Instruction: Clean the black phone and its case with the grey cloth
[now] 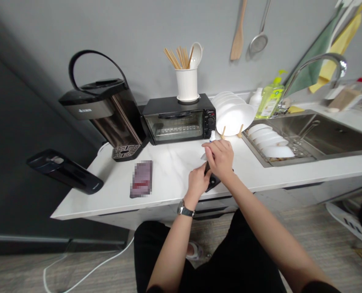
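My left hand (pixel 198 179) is closed around the near side of a small black object (pixel 212 184) with round marks, whose kind I cannot make out. It sits at the counter's front edge, mostly covered by my hands. Over its top lies my right hand (pixel 221 156), fingers bent and pointing left; what they grip is hidden. A small greyish, blade-like piece (pixel 203 156) pokes out left of the right hand. Just behind that hand shows the white top of a small bottle (pixel 212 136).
On the white counter (pixel 169 162) stand a water dispenser (pixel 114 118), a dark flask-like object (pixel 65 171), a toaster oven (pixel 177 122) and racked plates (pixel 234 114). A blurred purplish packet (pixel 141 178) lies left. Bowls (pixel 269 142) rest by the sink (pixel 336 130) at right.
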Available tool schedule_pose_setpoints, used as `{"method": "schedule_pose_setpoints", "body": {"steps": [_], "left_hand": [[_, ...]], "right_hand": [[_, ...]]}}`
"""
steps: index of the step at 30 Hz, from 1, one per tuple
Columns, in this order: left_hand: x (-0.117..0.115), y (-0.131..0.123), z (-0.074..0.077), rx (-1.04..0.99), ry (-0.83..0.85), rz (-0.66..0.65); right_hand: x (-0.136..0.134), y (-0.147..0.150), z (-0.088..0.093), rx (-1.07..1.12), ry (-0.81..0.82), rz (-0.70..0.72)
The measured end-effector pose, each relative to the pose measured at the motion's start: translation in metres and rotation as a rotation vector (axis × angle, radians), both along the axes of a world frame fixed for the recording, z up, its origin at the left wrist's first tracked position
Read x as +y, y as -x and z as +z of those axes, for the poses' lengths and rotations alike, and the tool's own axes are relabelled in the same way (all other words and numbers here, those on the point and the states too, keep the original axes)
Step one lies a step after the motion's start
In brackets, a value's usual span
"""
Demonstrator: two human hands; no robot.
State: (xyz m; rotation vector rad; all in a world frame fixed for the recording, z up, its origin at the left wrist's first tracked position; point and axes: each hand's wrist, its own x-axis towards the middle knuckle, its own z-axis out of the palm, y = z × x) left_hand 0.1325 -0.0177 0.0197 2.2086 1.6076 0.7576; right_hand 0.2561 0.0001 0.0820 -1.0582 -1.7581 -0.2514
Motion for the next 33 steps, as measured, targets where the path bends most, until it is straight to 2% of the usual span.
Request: {"method": "schedule_pose_setpoints", "body": {"steps": [4,6,8,10,13,16,18,20,24,27,29,31,33], "left_hand": [[0.0,0.0,-0.001,-0.06,0.005,0.008],[0.0,0.0,-0.002,-0.067,0.017,0.017],[0.0,0.001,-0.002,-0.07,0.024,0.019],[0.0,0.001,-0.001,-0.066,0.025,0.015],[0.0,0.001,0.0,-0.027,0.035,0.022],[0.0,0.001,0.0,-0.002,0.034,0.026],[0.0,0.0,0.0,-0.014,0.017,0.016],[0.0,0.0,-0.002,-0.033,0.004,0.005],[0.001,0.0,-0.005,-0.049,-0.006,0.006],[0.0,0.0,-0.006,-0.047,-0.013,0.008],[0.0,0.001,-0.005,-0.049,-0.01,0.008],[0.0,0.001,-0.004,-0.046,-0.005,0.009],[0.0,0.001,-0.002,-0.028,0.006,0.016]], "right_hand": [[0.007,-0.005,-0.008,0.454,0.179,0.079],[0.008,-0.009,-0.009,0.534,0.267,0.062],[0.005,-0.01,-0.005,0.473,0.262,0.017],[0.0,-0.008,0.003,0.293,0.187,0.005],[-0.008,-0.003,0.015,-0.031,0.087,0.053],[-0.007,-0.003,0.019,-0.149,0.077,0.122],[-0.004,-0.007,0.017,-0.065,0.104,0.179],[0.001,-0.013,0.013,0.124,0.162,0.227],[0.012,-0.022,0.007,0.475,0.378,0.308],[0.015,-0.022,0.009,0.556,0.482,0.298],[0.011,-0.017,0.014,0.462,0.448,0.183],[0.003,-0.01,0.021,0.237,0.336,0.05],[-0.006,-0.003,0.025,-0.007,0.218,-0.011]]}}
